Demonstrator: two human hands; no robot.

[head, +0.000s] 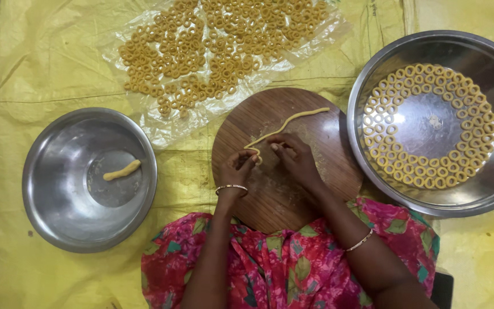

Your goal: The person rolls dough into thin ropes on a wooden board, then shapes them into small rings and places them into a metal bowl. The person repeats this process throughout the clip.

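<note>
Hands at near edge of round wooden board [293,194]: left hand [236,169] and right hand [294,157] pinch near end of dough rope [286,123], which runs diagonally away across board. Left: steel bowl [47,189] with dough lump [122,170]. Right: steel basin [487,183], rings [424,174] along its floor. Farthest: plastic sheet [167,129] under more dough rings [218,46].

No labels, signs or screens appear; the only packaging material is a clear, crinkled plastic sheet [161,123] spread flat at the top centre, lying on a yellow plastic ground cover [47,57]; it is transparent, glossy and unprinted, roughly rectangular with ragged edges.
</note>
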